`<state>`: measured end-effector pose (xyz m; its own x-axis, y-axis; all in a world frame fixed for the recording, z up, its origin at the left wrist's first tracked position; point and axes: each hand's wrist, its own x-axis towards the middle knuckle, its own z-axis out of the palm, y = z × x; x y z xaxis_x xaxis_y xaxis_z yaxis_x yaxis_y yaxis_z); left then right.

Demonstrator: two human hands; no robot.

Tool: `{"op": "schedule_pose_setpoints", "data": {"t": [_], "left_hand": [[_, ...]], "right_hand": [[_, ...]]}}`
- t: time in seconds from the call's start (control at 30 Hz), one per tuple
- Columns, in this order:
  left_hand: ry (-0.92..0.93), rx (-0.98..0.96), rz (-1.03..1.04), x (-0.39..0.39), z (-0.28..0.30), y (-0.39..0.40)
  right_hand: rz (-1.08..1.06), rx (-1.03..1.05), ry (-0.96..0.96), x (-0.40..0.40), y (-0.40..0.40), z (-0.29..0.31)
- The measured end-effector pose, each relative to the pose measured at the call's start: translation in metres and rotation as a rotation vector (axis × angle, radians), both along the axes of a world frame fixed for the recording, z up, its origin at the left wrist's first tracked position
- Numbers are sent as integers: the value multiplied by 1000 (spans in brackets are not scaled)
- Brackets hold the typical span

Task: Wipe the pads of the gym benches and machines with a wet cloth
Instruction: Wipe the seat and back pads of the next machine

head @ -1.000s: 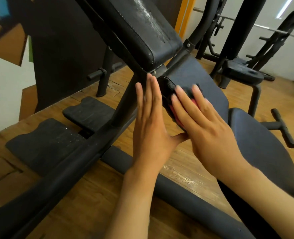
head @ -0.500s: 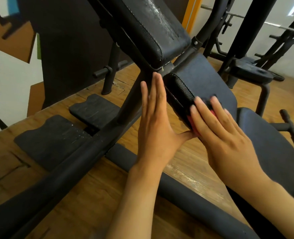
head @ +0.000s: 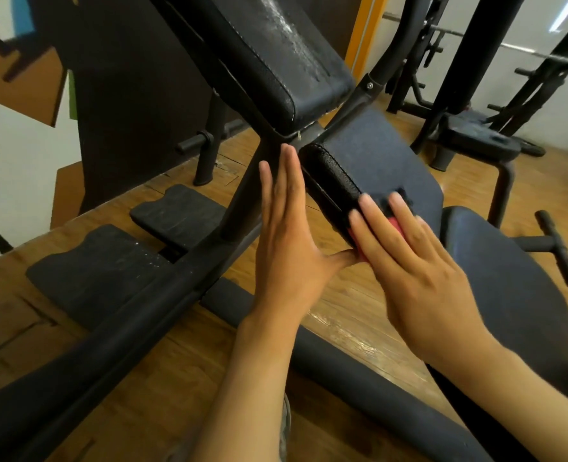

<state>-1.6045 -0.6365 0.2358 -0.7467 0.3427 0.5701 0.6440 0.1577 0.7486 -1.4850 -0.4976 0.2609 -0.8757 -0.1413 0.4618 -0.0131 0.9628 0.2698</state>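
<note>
A black seat pad sits below a worn black back pad on a slanted gym bench. My right hand lies flat with straight fingers on a red cloth, pressing it against the seat pad's near side edge; only a sliver of cloth shows between the fingers. My left hand stands flat and upright beside the pad's left side, fingers straight, its thumb reaching under the pad toward the cloth.
The bench's black frame beam runs down to the lower left over a wooden floor. Two black rubber mats lie on the left. A foam roller bar crosses the floor. Another bench seat and racks stand on the right.
My right hand has slid the red cloth down along the seat pad's edge toward me. My left hand has kept its place beside the pad.
</note>
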Motion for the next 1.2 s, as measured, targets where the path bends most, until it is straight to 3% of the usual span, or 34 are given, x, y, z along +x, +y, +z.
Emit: {"op": "schedule_pose_setpoints", "data": {"t": [0.1, 0.3, 0.57, 0.77, 0.87, 1.07, 1.2], "left_hand": [[-7, 7, -4, 1, 1, -2], [18, -60, 35, -1, -2, 0], [-16, 25, 1, 2, -4, -2], [-5, -30, 18, 3, -3, 0], [-6, -81, 61, 3, -1, 1], [-33, -33, 50, 6, 0, 1], [-45, -51, 69, 7, 3, 1]], "right_hand": [[-19, -29, -11, 11, 3, -6], [105, -146, -30, -46, -24, 34], [-31, -31, -88, 29, 20, -12], [83, -273, -7, -39, -22, 28], [90, -262, 42, -59, -34, 36], [-48, -155, -14, 14, 3, -8], [-14, -293, -8, -1, -4, 3]]}}
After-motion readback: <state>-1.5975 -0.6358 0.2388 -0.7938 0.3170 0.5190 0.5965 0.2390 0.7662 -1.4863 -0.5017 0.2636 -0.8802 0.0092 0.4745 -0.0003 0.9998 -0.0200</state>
